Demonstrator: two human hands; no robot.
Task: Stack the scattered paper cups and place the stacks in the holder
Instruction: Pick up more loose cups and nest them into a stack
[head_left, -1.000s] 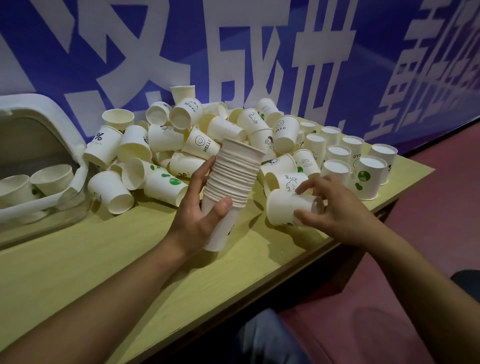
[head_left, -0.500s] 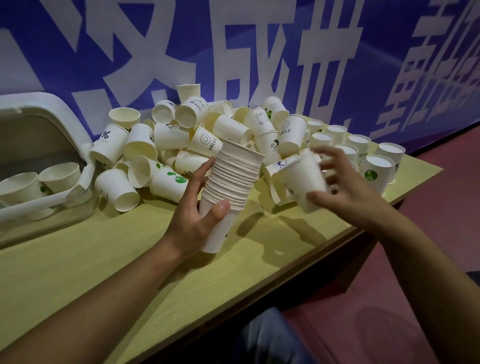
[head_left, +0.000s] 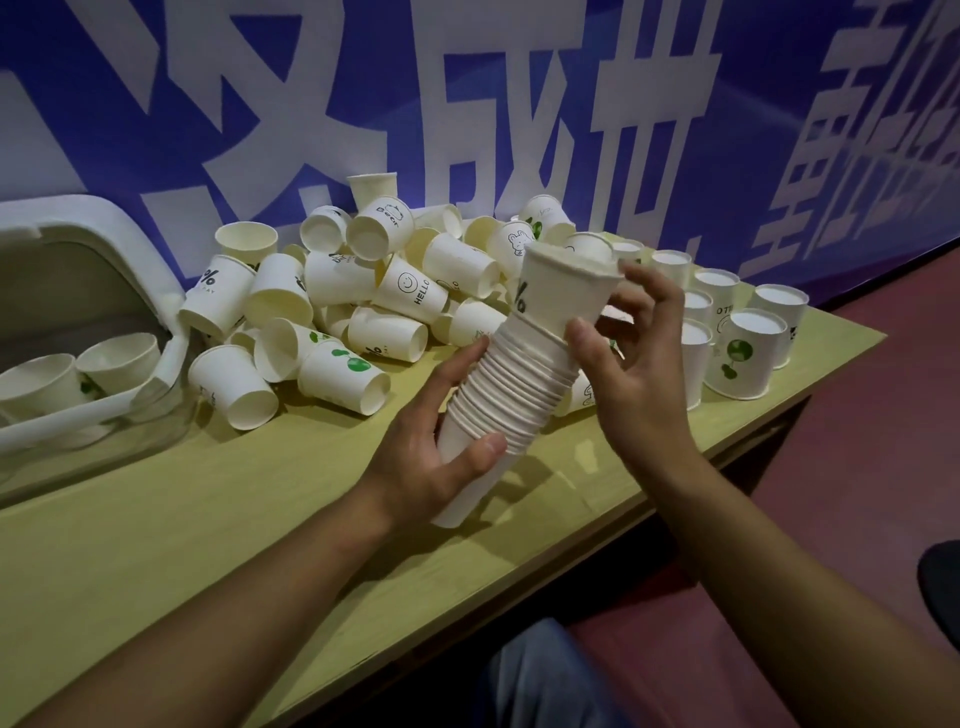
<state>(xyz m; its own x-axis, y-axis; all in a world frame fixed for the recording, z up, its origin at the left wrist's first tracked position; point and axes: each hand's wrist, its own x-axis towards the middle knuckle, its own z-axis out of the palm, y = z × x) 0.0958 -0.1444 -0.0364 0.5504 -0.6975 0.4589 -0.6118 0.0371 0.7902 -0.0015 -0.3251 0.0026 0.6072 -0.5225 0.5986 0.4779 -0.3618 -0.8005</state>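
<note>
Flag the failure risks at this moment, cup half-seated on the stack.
1. The top cup sits only partly down in the stack and looks tilted; pushed off-axis it may jam or crush its rim.
2. The left hand grips only the low end of the leaning stack, so pressure from the right hand could bend it apart.
3. The loose pile lies close behind; a slip might knock cups off the table.

Paper cups (head_left: 332, 278) cream-white; some with black "HELLO" smiley print (head_left: 413, 291), some green leaf spots (head_left: 353, 361). Table (head_left: 156, 545) pale yellow-green wood grain. Banner (head_left: 519, 104) blue, large white characters.
</note>
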